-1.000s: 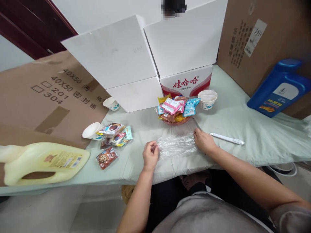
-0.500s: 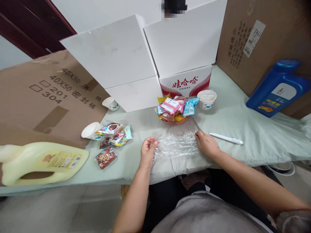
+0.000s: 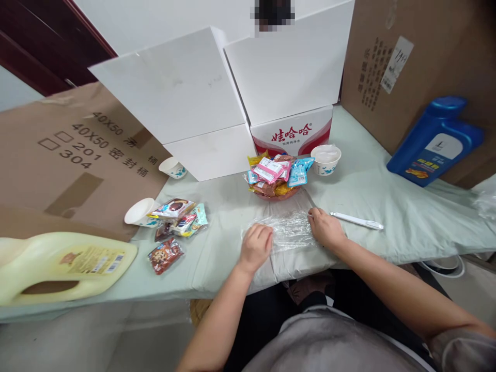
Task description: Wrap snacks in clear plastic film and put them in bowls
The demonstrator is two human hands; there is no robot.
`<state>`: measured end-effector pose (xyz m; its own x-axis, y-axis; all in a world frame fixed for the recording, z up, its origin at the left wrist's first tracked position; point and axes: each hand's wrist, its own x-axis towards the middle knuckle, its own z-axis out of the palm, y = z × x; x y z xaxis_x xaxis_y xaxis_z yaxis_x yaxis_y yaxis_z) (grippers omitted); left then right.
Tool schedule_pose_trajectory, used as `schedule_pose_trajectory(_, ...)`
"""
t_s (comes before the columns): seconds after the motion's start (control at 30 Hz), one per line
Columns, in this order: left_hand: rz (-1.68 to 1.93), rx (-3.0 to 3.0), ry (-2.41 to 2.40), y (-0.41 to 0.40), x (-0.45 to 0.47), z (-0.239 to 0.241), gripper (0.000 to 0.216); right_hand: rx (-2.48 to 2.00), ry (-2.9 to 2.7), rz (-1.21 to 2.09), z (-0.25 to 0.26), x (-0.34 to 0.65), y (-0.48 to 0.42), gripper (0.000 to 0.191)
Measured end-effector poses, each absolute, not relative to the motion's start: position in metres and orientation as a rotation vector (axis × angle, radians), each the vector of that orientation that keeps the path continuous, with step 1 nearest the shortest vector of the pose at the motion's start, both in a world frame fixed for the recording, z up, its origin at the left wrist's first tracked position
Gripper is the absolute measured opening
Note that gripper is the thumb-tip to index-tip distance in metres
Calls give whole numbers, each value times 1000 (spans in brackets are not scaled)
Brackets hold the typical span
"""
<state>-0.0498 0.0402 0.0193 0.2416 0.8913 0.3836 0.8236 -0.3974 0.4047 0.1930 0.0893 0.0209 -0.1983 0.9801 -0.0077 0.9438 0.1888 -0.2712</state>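
Observation:
A crinkled sheet of clear plastic film [image 3: 291, 232] lies on the cloth in front of me. My left hand [image 3: 256, 247] rests on its left part, fingers curled and closed on the film. At the film's right edge, my right hand [image 3: 326, 227] has its fingers pinched together on it. Just beyond the film stands a small reddish basket [image 3: 277, 196] heaped with packaged snacks [image 3: 271, 170] in pink, blue and yellow wrappers. Close to my right hand lies a white utility knife [image 3: 357, 221].
Packaged snacks [image 3: 182, 217] and a paper cup [image 3: 142, 212] sit at left, by a yellow jug [image 3: 73, 263]. More paper cups [image 3: 172, 168] stand farther back. White boxes [image 3: 166, 88] rise behind. At right are a blue bottle [image 3: 434, 142] and a cardboard box [image 3: 418, 62].
My left hand has moved right over the film and turned, its fingers now curled under. My right hand keeps its place at the film's right edge. The view has shifted slightly.

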Motion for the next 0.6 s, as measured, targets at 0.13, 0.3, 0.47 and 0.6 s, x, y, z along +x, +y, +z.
schedule_pose_trajectory(0.13,534,2514,1438,42,-42,11,38,-1933,-2291,290,25,197,99,27)
schedule_pose_trajectory(0.3,347,2544,1498,42,-43,8,57,-1944,-2295,174,41,203,105,24)
schedule_pose_trajectory(0.47,204,2569,1558,43,-38,11,63,-1363,-2528,45,37,184,85,37)
schedule_pose_trajectory(0.6,70,2525,1715,44,-52,7,74,-1131,-2741,155,9,179,75,70)
